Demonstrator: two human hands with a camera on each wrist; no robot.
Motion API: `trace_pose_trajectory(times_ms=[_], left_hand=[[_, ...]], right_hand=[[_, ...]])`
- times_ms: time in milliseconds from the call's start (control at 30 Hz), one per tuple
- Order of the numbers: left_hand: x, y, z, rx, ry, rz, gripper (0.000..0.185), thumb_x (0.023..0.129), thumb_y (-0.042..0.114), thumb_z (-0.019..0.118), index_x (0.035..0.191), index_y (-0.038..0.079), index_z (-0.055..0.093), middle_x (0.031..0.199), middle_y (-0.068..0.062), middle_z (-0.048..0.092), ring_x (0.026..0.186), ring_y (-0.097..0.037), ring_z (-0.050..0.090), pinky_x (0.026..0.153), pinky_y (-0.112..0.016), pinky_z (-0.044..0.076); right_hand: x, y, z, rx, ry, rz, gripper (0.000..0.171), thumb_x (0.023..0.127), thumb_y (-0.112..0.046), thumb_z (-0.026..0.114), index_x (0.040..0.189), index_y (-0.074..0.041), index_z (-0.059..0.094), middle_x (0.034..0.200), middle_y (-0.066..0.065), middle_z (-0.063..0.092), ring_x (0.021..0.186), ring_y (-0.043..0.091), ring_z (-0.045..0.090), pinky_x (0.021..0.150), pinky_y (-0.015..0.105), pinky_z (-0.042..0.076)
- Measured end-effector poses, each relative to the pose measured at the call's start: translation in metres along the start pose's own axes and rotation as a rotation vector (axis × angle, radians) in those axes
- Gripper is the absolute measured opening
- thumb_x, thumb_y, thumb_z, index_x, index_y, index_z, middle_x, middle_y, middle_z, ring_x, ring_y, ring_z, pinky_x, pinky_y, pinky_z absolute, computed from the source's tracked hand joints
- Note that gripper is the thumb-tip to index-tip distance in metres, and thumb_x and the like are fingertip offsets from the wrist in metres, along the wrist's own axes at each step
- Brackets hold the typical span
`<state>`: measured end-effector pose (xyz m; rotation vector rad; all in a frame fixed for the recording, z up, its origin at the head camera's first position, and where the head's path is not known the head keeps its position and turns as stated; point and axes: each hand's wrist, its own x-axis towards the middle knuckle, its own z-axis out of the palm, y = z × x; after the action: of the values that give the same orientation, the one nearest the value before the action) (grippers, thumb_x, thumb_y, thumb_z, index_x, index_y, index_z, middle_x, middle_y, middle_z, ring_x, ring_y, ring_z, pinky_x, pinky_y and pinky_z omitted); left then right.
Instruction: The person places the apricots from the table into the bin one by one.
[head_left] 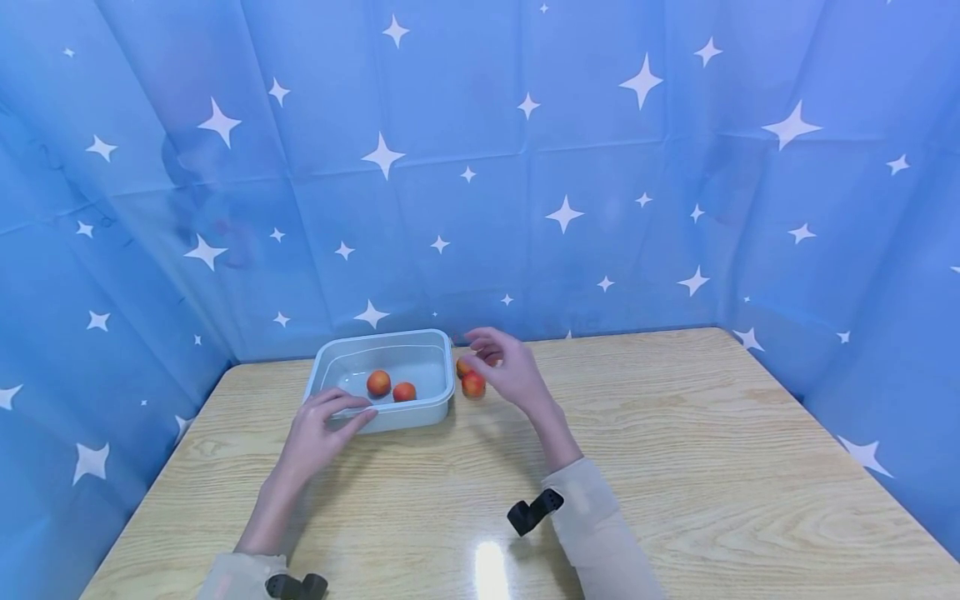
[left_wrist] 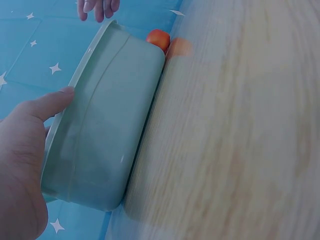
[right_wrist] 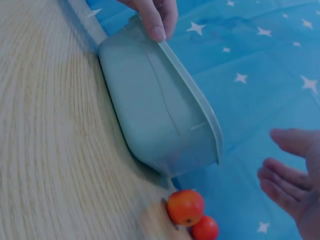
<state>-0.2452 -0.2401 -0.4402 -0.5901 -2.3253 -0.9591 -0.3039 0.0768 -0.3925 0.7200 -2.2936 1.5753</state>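
Note:
A pale blue-green plastic tub stands on the table with two small red-orange apples inside. My left hand pinches its near rim toward the left corner, thumb outside and fingers over the inner side. In the left wrist view the thumb presses on that rim. Just right of the tub, several more apples sit close together on the wood. Above them hovers my right hand, thumb and fingers apart with nothing held. The right wrist view shows two of these apples below the hand.
The wooden table reaches wide to the right and toward me. A blue curtain with white stars hangs behind and on both sides, right by the table's back edge. Each sleeve carries a black wrist camera.

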Motion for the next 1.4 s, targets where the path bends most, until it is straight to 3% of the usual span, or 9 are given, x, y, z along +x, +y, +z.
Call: trace_pose_trajectory(times_ms=[333, 767, 1033, 1400], left_hand=[[0.0, 0.0, 0.0, -0.001, 0.001, 0.01, 0.016, 0.08, 0.013, 0.087, 0.095, 0.013, 0.08, 0.088, 0.011, 0.068, 0.088, -0.014, 0.063, 0.081, -0.022, 0.045], [0.0, -0.001, 0.0, -0.006, 0.002, 0.008, 0.014, 0.081, 0.015, 0.086, 0.094, 0.015, 0.08, 0.088, 0.012, 0.068, 0.089, -0.013, 0.063, 0.081, -0.024, 0.045], [0.0, 0.0, 0.0, -0.004, 0.001, 0.002, 0.015, 0.081, 0.014, 0.086, 0.095, 0.015, 0.08, 0.087, 0.013, 0.067, 0.088, -0.012, 0.062, 0.08, -0.023, 0.045], [0.0, 0.0, 0.0, -0.003, 0.0, 0.0, 0.017, 0.08, 0.014, 0.087, 0.095, 0.014, 0.08, 0.088, 0.011, 0.068, 0.088, -0.013, 0.062, 0.081, -0.021, 0.045]], right_hand=[[-0.002, 0.014, -0.003, -0.026, 0.005, 0.065, 0.033, 0.092, -0.012, 0.075, 0.122, -0.002, 0.067, 0.105, 0.018, 0.069, 0.093, 0.029, 0.066, 0.089, 0.044, 0.054], [-0.008, 0.036, 0.001, -0.094, -0.069, 0.134, 0.037, 0.093, -0.012, 0.073, 0.128, -0.002, 0.066, 0.123, 0.019, 0.067, 0.103, 0.031, 0.063, 0.093, 0.046, 0.051], [-0.007, 0.047, 0.007, -0.111, -0.119, 0.134, 0.036, 0.091, -0.009, 0.075, 0.124, 0.002, 0.067, 0.116, 0.023, 0.066, 0.107, 0.039, 0.06, 0.094, 0.051, 0.049], [-0.011, 0.049, 0.011, -0.201, -0.185, 0.178, 0.037, 0.093, -0.016, 0.075, 0.128, -0.007, 0.068, 0.127, 0.014, 0.063, 0.11, 0.033, 0.058, 0.096, 0.048, 0.049]])
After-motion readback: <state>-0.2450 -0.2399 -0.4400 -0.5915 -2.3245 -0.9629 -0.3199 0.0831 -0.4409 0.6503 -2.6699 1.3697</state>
